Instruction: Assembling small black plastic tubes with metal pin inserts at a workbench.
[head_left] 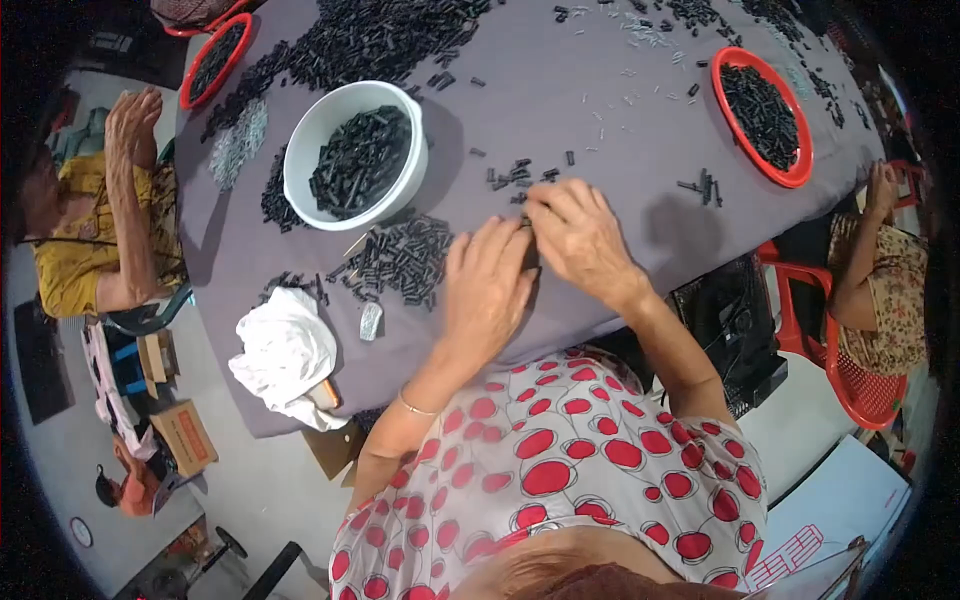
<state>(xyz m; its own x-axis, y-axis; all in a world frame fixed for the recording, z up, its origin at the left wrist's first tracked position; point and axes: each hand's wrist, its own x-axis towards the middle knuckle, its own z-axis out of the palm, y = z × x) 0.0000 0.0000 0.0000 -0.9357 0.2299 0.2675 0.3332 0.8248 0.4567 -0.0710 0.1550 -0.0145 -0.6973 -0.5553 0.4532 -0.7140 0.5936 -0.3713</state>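
Observation:
My left hand (487, 285) and my right hand (577, 235) meet over the grey cloth of the table (580, 110), fingertips pinched together on a small black piece that is mostly hidden between them. A heap of small black plastic parts (400, 258) lies just left of my left hand. A few loose black parts (515, 176) lie just beyond my right hand's fingers. A white bowl (312, 135) holding more black parts stands further left.
A red tray of black parts (765, 115) sits at the right, another red tray (215, 58) at the far left. A white cloth (285, 350) lies at the table's near corner. A person sits at each side; red chairs (850, 380) stand at the right.

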